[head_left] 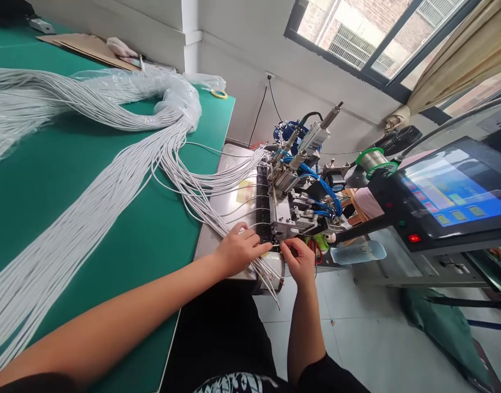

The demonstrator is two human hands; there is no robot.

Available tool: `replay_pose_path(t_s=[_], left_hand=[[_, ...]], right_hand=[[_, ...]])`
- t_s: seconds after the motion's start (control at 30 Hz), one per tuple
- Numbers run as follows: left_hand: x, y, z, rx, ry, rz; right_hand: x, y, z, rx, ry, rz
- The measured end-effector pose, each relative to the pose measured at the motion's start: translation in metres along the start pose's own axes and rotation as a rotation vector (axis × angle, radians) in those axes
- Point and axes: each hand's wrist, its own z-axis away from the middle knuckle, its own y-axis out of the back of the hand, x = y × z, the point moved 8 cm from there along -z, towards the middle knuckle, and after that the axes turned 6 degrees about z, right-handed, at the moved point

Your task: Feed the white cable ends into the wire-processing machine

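Note:
Between my two hands runs a short stretch of thin white cable (276,245), at the near end of a machine's black cable holder (262,191). My left hand (241,251) is closed, with its thumb and finger pinching the cable from the left. From the right, my right hand (301,261) pinches the cable's end by the holder; the tip is hidden by the fingers. Several white cables lie side by side across the holder. Under my left hand, loose cable ends (270,275) hang over the machine's near edge.
A large bundle of white cables (123,180) covers much of the green table (152,256). Beyond the holder stands the machine head (289,185) with blue hoses. A wire spool (376,162), a touchscreen (459,188) and a clear bottle (359,252) are on the right.

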Motion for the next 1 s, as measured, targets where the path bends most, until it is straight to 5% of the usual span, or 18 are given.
replay_pose_path(t_s=[0.5,0.8,1.0], left_hand=[[0.0,-0.009,-0.004,-0.073,0.127,-0.065],[0.008,-0.026,-0.011,-0.401,0.118,-0.066],[0.015,-0.033,-0.026,-0.514,0.105,-0.091]], right_hand=[[0.027,-0.014,-0.001,-0.048,-0.128,-0.166],[0.049,-0.031,0.003,-0.113,-0.357,-0.544],[0.054,-0.035,0.007,-0.119,-0.439,-0.711]])
